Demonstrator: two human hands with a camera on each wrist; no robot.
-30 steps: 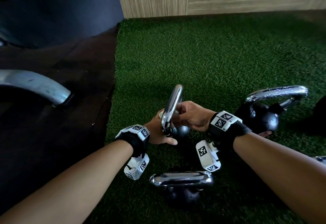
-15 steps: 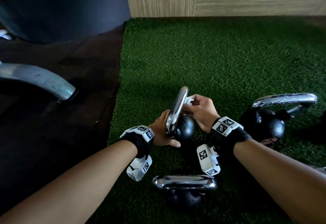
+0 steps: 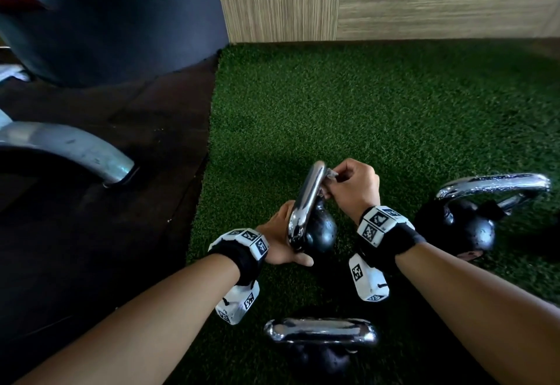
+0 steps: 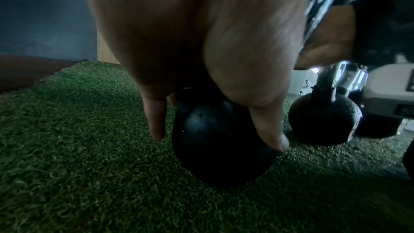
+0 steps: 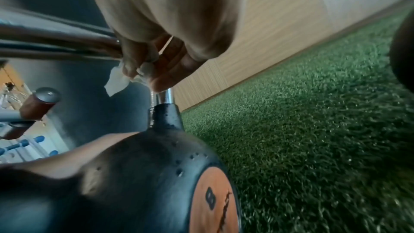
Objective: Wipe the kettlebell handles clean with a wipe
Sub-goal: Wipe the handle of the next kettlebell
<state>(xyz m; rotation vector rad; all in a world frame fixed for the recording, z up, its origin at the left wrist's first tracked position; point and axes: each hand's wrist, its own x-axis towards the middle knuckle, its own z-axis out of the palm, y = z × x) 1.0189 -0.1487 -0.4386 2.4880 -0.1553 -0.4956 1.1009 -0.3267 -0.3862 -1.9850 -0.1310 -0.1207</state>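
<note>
Head view: middle kettlebell (image 3: 319,230) sits tilted on green turf (image 3: 394,111), chrome handle (image 3: 307,199) long axis running near-to-far. Left hand (image 3: 280,240) cups the near end of the handle and the ball, fingers curled around it. Right hand (image 3: 356,186) sits at the far end, just right of the handle, fingers pinching a white wipe (image 3: 331,174) against the chrome. Judgement: the next stroke runs along the bar toward the near end, so the right hand does the work and the left only braces. Two more kettlebells wait: one near (image 3: 321,331), one right (image 3: 466,227), both with chrome handles and matte black pitted balls.

Left wrist view: thumb (image 4: 268,130) and a finger (image 4: 154,121) bracket the black ball (image 4: 215,141), which rests on turf.

Right wrist view: fingers (image 5: 134,59) curl round the bar, crumpled wipe (image 5: 117,81) pinched at the bend where the smooth chrome meets the black neck (image 5: 167,118). Orange round label (image 5: 212,199) on the ball.
</note>
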